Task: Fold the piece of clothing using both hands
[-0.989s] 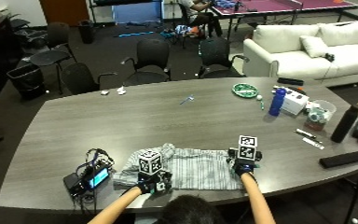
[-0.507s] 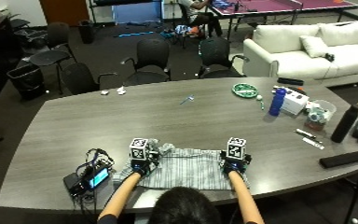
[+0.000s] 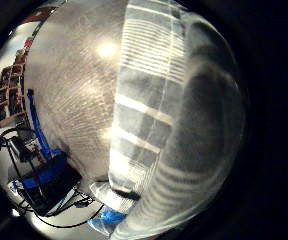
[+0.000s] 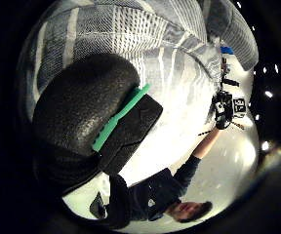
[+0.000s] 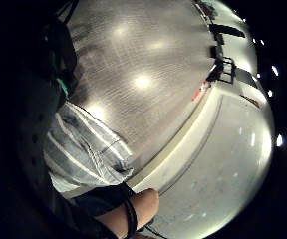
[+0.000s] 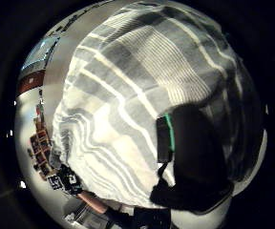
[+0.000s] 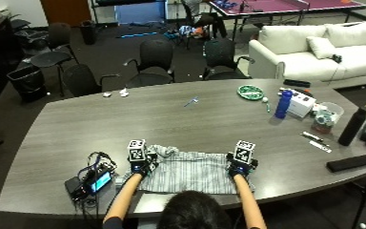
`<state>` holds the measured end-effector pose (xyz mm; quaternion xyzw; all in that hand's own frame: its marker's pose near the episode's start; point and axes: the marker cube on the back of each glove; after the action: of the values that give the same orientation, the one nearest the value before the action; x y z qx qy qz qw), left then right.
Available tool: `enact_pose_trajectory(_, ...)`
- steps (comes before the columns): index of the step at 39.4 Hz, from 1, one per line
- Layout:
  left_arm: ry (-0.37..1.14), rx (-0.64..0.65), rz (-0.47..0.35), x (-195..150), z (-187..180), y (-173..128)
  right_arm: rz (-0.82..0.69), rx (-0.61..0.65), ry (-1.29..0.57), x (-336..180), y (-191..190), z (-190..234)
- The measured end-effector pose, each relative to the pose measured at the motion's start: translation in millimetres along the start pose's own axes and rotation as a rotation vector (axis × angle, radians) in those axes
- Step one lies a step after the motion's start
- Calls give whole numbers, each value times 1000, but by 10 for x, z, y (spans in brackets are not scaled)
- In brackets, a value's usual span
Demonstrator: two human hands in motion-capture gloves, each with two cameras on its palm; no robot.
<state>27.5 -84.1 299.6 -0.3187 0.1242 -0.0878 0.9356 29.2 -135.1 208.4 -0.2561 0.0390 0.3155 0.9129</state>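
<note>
Fold starting: your left hand (image 7: 139,165) and right hand (image 7: 240,166) each pinch, seemingly, a shirt (image 7: 189,171) edge; next lift toward 12 o'clock.

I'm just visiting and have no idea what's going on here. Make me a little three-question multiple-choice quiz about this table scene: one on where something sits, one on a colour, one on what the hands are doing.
1. Where does the striped garment lie?
A. At the table's near edge, in front of the person
B. On the white sofa
C. At the far edge, by the chairs

2. What colour is the bottle beside the white box?
A. Red
B. Blue
C. Yellow

3. What are the left hand and right hand doing?
A. Both hang off the table
B. One lifts the bottle
C. Each is on one side of the garment

Answers:
1 A: the outside view shows it just beyond the person's head.
2 B: it reads blue from above.
3 C: the hands sit at the cloth's left and right sides.
</note>
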Motion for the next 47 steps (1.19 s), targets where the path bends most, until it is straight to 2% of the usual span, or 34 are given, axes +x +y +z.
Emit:
enact_pose_trajectory(6,10,18,-17,15,-117,48,-44,108,-115,-38,-23,-50)
enact_pose_trajectory(12,10,58,18,22,-271,139,-105,104,-154,34,-3,-73)
enact_pose_trajectory(21,28,90,40,-160,-491,351,108,217,-181,795,-246,-412)
enact_pose_trajectory(24,60,75,51,-287,-526,412,154,250,-215,1034,-455,-515)
enact_pose_trajectory(27,99,137,90,-401,-582,441,174,298,-247,1188,-626,-678)
enact_pose_trajectory(29,128,226,169,-424,-641,451,173,328,-259,1205,-578,-881)
enact_pose_trajectory(31,161,283,266,-397,-701,495,159,340,-265,1145,-490,-1081)
enact_pose_trajectory(32,157,303,283,-396,-733,523,149,343,-266,1097,-435,-1171)
enact_pose_trajectory(36,48,407,212,-453,-912,605,109,385,-252,810,-100,-1561)
enact_pose_trajectory(41,17,520,254,-333,-1164,807,51,429,-199,198,287,-1934)
enact_pose_trajectory(42,5,541,253,-347,-1156,742,32,434,-191,50,376,-1986)
enact_pose_trajectory(45,-51,613,224,-487,-987,244,-57,442,-170,-574,683,-2107)
enact_pose_trajectory(47,-74,662,200,-549,-946,89,-126,429,-165,-1036,855,-2125)
